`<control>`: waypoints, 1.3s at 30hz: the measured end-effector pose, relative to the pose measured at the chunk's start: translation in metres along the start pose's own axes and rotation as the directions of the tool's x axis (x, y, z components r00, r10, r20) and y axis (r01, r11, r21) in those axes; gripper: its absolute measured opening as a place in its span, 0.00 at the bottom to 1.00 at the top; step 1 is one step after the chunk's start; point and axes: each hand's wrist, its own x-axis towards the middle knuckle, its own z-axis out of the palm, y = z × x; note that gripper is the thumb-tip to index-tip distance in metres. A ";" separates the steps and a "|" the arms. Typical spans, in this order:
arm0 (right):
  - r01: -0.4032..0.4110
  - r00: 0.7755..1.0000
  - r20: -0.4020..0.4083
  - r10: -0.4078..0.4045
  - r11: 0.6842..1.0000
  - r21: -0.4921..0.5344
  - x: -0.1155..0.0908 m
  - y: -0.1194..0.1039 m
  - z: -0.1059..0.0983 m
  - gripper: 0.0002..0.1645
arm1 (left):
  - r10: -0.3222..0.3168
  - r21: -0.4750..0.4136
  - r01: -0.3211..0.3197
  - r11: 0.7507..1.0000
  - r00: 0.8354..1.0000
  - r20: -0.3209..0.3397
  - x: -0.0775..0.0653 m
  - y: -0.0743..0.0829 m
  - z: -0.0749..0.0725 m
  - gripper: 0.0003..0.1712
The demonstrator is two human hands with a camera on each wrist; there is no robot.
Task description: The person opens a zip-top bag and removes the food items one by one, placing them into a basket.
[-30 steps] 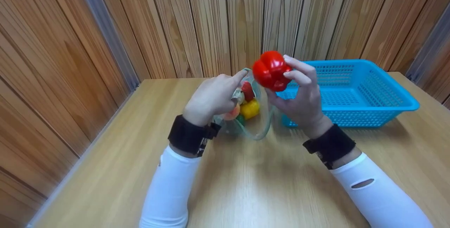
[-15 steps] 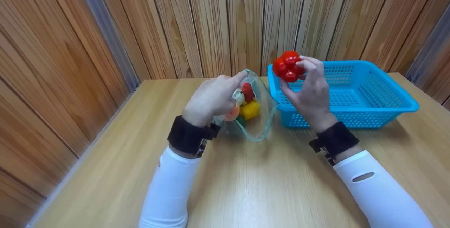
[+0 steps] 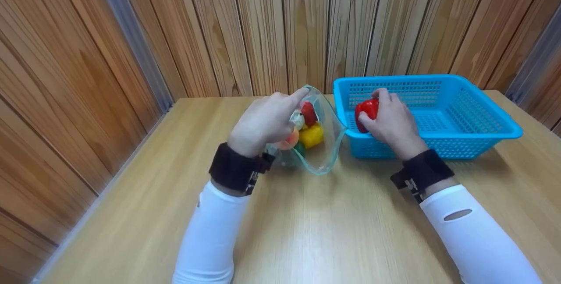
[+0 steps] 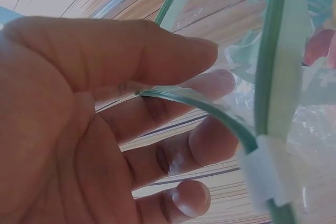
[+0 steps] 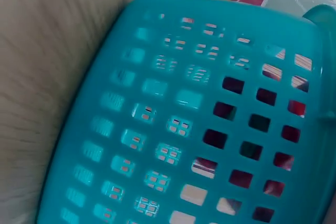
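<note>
With thumb and finger, my left hand [image 3: 267, 119] pinches the green-edged rim of a clear zip bag [image 3: 324, 171], whose mouth gapes to the right. The left wrist view has the bag's zip strip [image 4: 275, 61] and white slider [image 4: 269, 169] near the fingers. Inside the bag lie a yellow piece [image 3: 311, 136], a peach-coloured round piece [image 3: 289, 140], a red piece [image 3: 308, 114], a whitish one and a green one. My right hand [image 3: 396, 122] holds a red bell pepper [image 3: 367, 113] inside the left end of the blue basket [image 3: 438, 147]. Basket wall hides that hand in the right wrist view.
The basket's perforated wall [image 5: 157, 87] fills most of the right wrist view. Bag and basket stand side by side on a wooden table [image 3: 307, 231]. Wood-panelled walls [image 3: 263, 25] rise at the back and on the left.
My right hand has carried the red bell pepper right, away from the bag, and then down into the basket. The bag rim sprang rounder; my left hand keeps its place.
</note>
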 end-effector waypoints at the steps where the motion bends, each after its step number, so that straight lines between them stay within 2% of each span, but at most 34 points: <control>1: -0.010 0.999 0.049 0.011 1.000 -0.023 0.000 0.000 -0.001 0.41 | -0.001 -0.002 0.001 1.000 1.000 0.002 0.000 0.000 0.000 0.47; 5: 0.011 0.978 0.206 0.010 0.995 -0.103 0.001 0.001 -0.005 0.36 | 0.002 -0.004 -0.002 1.000 1.000 0.004 -0.001 0.001 -0.001 0.50; 8: 0.053 0.960 0.281 -0.015 0.990 -0.128 0.000 0.001 -0.008 0.32 | 0.001 -0.003 -0.001 1.000 1.000 0.006 0.000 0.001 -0.001 0.51; 11: 0.069 0.950 0.311 -0.027 0.990 -0.126 -0.001 0.002 -0.009 0.32 | 0.002 -0.003 -0.002 1.000 1.000 0.006 -0.001 0.001 0.000 0.52; 15: 0.055 0.952 0.305 -0.014 0.990 -0.127 -0.001 0.003 -0.010 0.33 | 0.002 -0.011 -0.001 1.000 1.000 0.013 -0.001 0.000 0.000 0.52; 18: 0.051 0.965 0.264 -0.011 0.988 -0.145 -0.002 0.001 -0.011 0.33 | -0.002 -0.015 0.003 1.000 1.000 0.019 -0.001 0.000 0.000 0.54; 20: 0.063 0.979 0.202 -0.031 0.986 -0.155 -0.003 0.000 -0.011 0.32 | -0.005 -0.014 0.006 1.000 1.000 0.025 -0.001 0.000 0.000 0.56; 22: 0.106 0.993 0.074 -0.095 0.983 -0.153 -0.005 -0.002 -0.010 0.28 | 0.006 0.016 -0.007 1.000 1.000 0.023 -0.002 0.001 0.000 0.55; 23: 0.141 0.989 -0.011 -0.144 0.980 -0.143 -0.006 -0.004 -0.008 0.25 | 0.017 0.033 -0.017 0.999 1.000 0.020 -0.002 0.001 0.001 0.55; 24: 0.188 0.974 -0.102 -0.202 0.973 -0.132 -0.007 -0.007 -0.007 0.22 | 0.025 0.046 -0.026 0.999 1.000 0.018 -0.002 0.001 0.001 0.55; 25: 0.251 0.942 -0.199 -0.271 0.961 -0.120 -0.009 -0.009 -0.006 0.19 | 0.035 0.053 -0.036 0.998 0.999 0.016 -0.002 0.001 0.001 0.55; 26: 0.325 0.892 -0.294 -0.343 0.939 -0.113 -0.011 -0.013 -0.005 0.16 | 0.046 0.061 -0.047 0.997 0.999 0.013 -0.002 0.002 0.001 0.55; 27: 0.407 0.824 -0.383 -0.417 0.907 -0.111 -0.013 -0.017 -0.005 0.13 | 0.056 0.065 -0.057 0.996 0.998 0.010 -0.002 0.002 0.001 0.55; 28: 0.491 0.745 -0.461 -0.483 0.864 -0.112 -0.015 -0.022 -0.004 0.11 | 0.064 0.066 -0.064 0.996 0.998 0.006 -0.002 0.002 0.001 0.55; 30: 0.639 0.594 -0.558 -0.579 0.761 -0.110 -0.020 -0.032 -0.004 0.09 | 0.067 0.046 -0.067 0.997 0.998 0.005 -0.002 0.002 0.000 0.56; 31: 0.705 0.521 -0.589 -0.617 0.700 -0.110 -0.023 -0.037 -0.003 0.08 | 0.071 0.044 -0.071 0.997 0.997 0.003 -0.002 0.002 0.000 0.55; 32: 0.760 0.459 -0.608 -0.648 0.641 -0.109 -0.026 -0.042 -0.002 0.07 | 0.074 0.043 -0.074 0.996 0.997 0.001 -0.001 0.003 0.000 0.55; 33: 0.804 0.407 -0.614 -0.676 0.584 -0.109 -0.030 -0.047 -0.001 0.07 | 0.080 0.045 -0.079 0.996 0.997 -0.003 -0.001 0.003 -0.001 0.54; 34: 0.839 0.366 -0.611 -0.702 0.533 -0.110 -0.033 -0.051 0.001 0.06 | 0.086 0.052 -0.086 0.995 0.996 -0.010 -0.001 0.003 -0.001 0.53; 36: 0.883 0.318 -0.571 -0.757 0.456 -0.112 -0.040 -0.059 0.004 0.06 | 0.107 0.070 -0.105 0.992 0.994 -0.027 -0.002 0.004 -0.001 0.51; 37: 0.896 0.305 -0.535 -0.788 0.427 -0.118 -0.043 -0.063 0.006 0.06 | 0.117 0.080 -0.113 0.990 0.993 -0.036 -0.002 0.004 0.000 0.50; 39: 0.910 0.302 -0.436 -0.848 0.393 -0.134 -0.048 -0.068 0.011 0.07 | 0.137 0.104 -0.131 0.986 0.989 -0.060 -0.003 0.005 0.000 0.47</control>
